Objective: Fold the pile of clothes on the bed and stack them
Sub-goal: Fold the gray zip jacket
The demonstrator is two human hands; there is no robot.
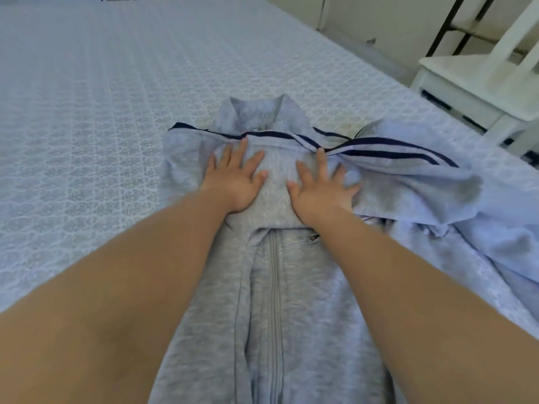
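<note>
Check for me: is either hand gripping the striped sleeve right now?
No. The left hand and right hand both lie flat with fingers spread, pressing the folded gray jacket; the striped sleeve lies loose beyond the fingertips.

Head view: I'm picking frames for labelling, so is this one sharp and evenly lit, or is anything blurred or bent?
Head view: soft, even light with a bluish cast, no glare; left hand and right hand slightly soft on the grey jacket; wide-angle bends the bed edges and stretches the forearms; white chair is slightly soft.
</note>
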